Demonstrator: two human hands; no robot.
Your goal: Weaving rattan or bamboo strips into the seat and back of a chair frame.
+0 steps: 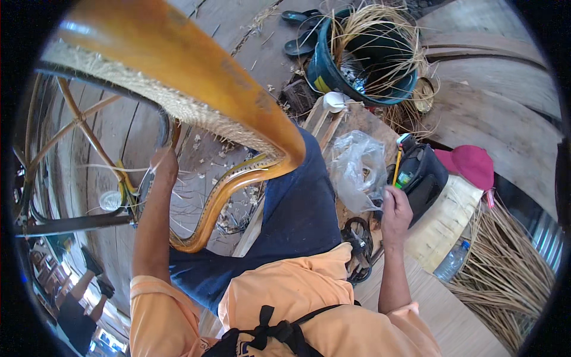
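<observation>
Shirt: an orange shirt (285, 297) fills the 6 o'clock edge, a black strap knotted over it; the body below is cut off.
Right hand: the right hand (395, 211), at 3 o'clock from the knee, reaches into the clutter beside a clear plastic bag (358, 169); the fingers curl, but whether they grip anything is hidden.
Left hand: the left hand (165, 163) is raised at 9 o'clock to the underside of the chair; its fingers are out of sight behind the frame, so its grip cannot be told.
Chair: the rattan chair (178, 71) lies across the blue trouser knee, its varnished orange rim running from 11 o'clock to centre, woven cane seat under it; the top is cut off by the picture's rim.
Black bag: a black bag (425, 175) sits just beside the plastic bag, a pencil poking from it, a pink cap (470, 163) behind.
Bottle: a water bottle (452, 262) lies at 4 o'clock near loose cane strips.
Bucket: a dark bucket (363, 59) at 1 o'clock holds cane strands; its contents are hard to make out.
Open room: bare floorboards between chair and bucket.
</observation>
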